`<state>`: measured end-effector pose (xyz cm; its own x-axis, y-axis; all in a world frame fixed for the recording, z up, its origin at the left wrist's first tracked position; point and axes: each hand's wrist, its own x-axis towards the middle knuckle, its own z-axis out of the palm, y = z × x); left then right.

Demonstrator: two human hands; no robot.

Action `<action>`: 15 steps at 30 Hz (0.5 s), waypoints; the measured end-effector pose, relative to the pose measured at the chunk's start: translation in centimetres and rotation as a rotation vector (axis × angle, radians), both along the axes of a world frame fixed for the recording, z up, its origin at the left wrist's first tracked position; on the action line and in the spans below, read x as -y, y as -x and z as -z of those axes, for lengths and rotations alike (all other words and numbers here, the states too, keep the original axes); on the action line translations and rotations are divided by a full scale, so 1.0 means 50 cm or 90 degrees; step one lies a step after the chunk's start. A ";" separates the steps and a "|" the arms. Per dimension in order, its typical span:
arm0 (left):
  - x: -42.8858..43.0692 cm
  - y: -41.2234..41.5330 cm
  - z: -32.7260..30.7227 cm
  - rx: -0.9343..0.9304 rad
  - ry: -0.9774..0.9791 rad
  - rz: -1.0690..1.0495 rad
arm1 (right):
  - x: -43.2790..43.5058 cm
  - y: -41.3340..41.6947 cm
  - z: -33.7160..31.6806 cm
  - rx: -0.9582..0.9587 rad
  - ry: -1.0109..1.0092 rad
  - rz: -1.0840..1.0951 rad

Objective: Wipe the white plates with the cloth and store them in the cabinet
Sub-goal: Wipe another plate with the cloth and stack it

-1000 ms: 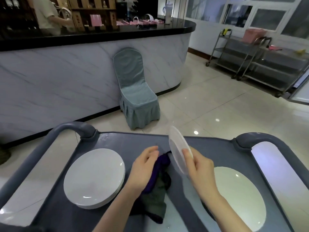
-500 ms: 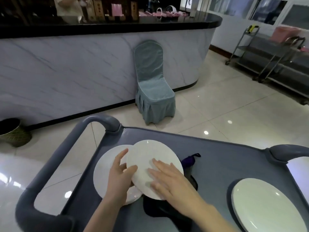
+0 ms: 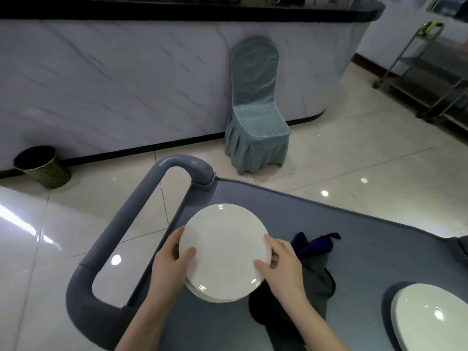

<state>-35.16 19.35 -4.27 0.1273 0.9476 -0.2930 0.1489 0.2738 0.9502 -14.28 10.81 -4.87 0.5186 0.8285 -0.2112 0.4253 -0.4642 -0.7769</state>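
Only rim slivers of the lower plates show under the round glossy white top plate (image 3: pixel 224 247) on the grey plastic cart (image 3: pixel 367 249). Just right of that plate, the right hand (image 3: pixel 283 267) partly covers the crumpled purple-and-grey cloth (image 3: pixel 316 264). Further right, another white plate (image 3: pixel 430 315) is cut off by the frame. The left hand (image 3: pixel 172 264) and the right hand grasp the top plate's opposite rims, thumbs on its face.

Glossy plates (image 3: pixel 224 247), matt cart (image 3: pixel 374 252)

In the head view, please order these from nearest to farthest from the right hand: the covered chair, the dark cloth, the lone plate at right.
1. dark cloth, beside the right hand
2. lone plate, at the right end of the cart
3. covered chair, on the floor beyond it
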 end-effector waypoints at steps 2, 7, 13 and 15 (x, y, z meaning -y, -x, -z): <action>-0.008 0.011 0.000 -0.028 -0.015 0.009 | -0.008 0.011 0.003 0.007 0.006 0.003; -0.027 0.028 0.011 -0.118 -0.044 -0.002 | -0.017 0.019 0.003 0.043 0.016 -0.001; -0.024 0.028 0.028 -0.154 -0.044 0.001 | -0.015 0.012 0.010 0.119 0.031 -0.033; -0.025 0.024 0.032 -0.168 -0.043 0.004 | -0.014 0.005 0.015 0.132 0.040 -0.044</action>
